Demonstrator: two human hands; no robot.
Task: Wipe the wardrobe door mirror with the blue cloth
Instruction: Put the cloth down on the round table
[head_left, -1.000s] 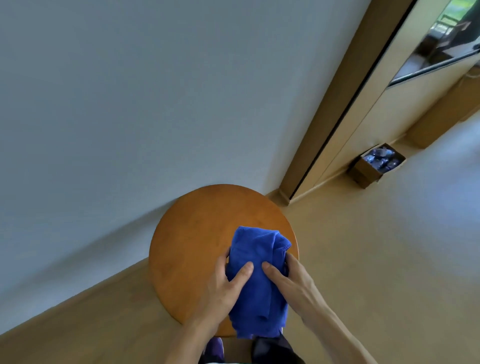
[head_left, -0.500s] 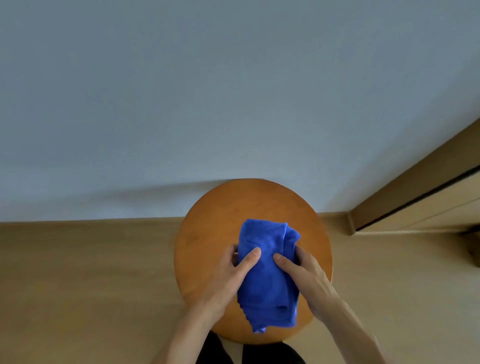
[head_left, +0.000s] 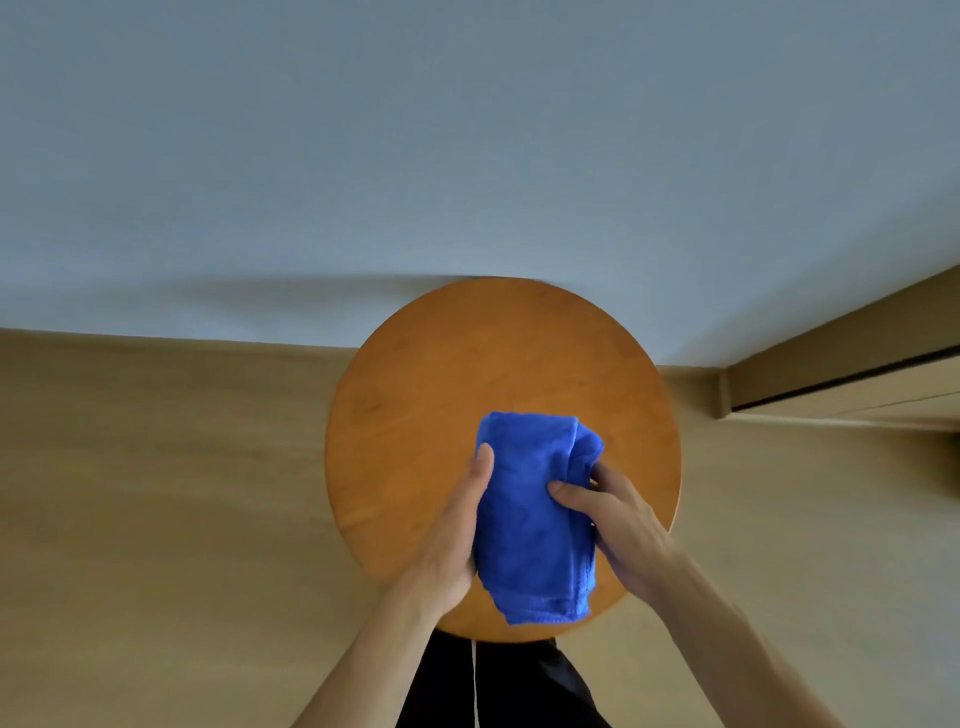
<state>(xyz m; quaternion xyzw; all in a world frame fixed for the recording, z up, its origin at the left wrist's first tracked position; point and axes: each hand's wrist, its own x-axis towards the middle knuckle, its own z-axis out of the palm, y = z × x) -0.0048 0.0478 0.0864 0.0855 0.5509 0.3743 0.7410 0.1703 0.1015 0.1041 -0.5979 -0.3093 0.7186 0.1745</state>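
The folded blue cloth (head_left: 530, 525) is held between both hands just above the round wooden stool (head_left: 447, 395). My left hand (head_left: 452, 540) grips its left edge, thumb lying up along the fold. My right hand (head_left: 618, 530) grips its right side, thumb pressed on top and fingers tucked into the bunched fold. The cloth's lower corner hangs over the stool's near rim. Only the bottom of the wardrobe's wooden frame (head_left: 831, 374) shows at the right edge; its mirror is out of view.
A plain pale wall (head_left: 415, 156) fills the upper half, directly behind the stool. Light wood floor (head_left: 156, 493) spreads to both sides. My dark trousers (head_left: 498, 686) show below the stool.
My view has swung left and down, so the wardrobe mirror and the box on the floor have left the frame. My left thumb has slid from the cloth's top to its left edge.
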